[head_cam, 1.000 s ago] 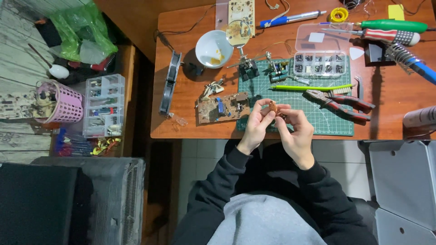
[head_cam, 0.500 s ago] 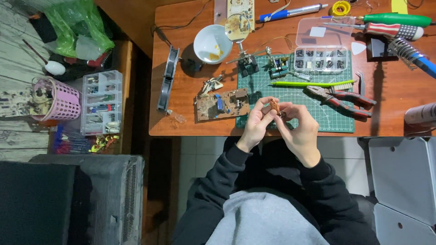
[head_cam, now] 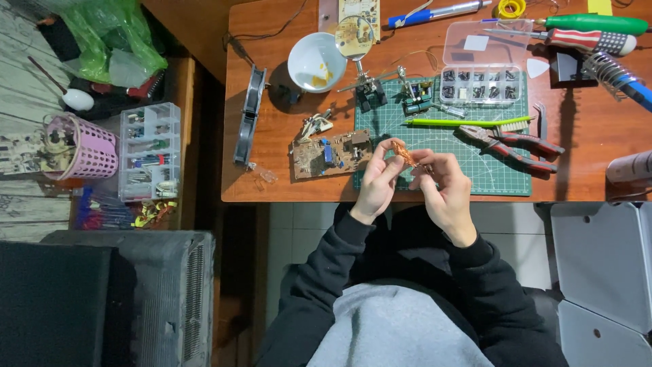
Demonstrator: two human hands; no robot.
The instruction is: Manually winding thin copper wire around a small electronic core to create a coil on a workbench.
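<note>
— So, how were the hands set at that moment?

— Both were raised together over the near edge of the green cutting mat (head_cam: 475, 160). The left hand (head_cam: 375, 182) had its fingers curled up and pinched on a small copper-coloured part (head_cam: 405, 153). The right hand (head_cam: 443, 185) was closed on the same part from the other side, fingertips meeting those of the left. Both forearms in dark sleeves ran back toward the body, elbows apart.

— Where exactly did the part sit?

— Between the fingertips of both hands, held above the mat, just right of the brown circuit board (head_cam: 331, 153) that lay on the wooden table (head_cam: 272, 183). What kind of part it was I could not tell; it was too small.

— What lay around it?

— Red-handled pliers (head_cam: 516, 141) to the right on the mat, a green stick (head_cam: 468, 123) just beyond them, a clear compartment box (head_cam: 483, 83) farther off, and a white bowl (head_cam: 316, 62) at the far left.

— And compared with half a second before?

— Little changed. The hands stayed joined at the same spot by the board's right end, both still gripping. The copper part showed more clearly above the left fingertips than before. Things on the table had not shifted.
</note>
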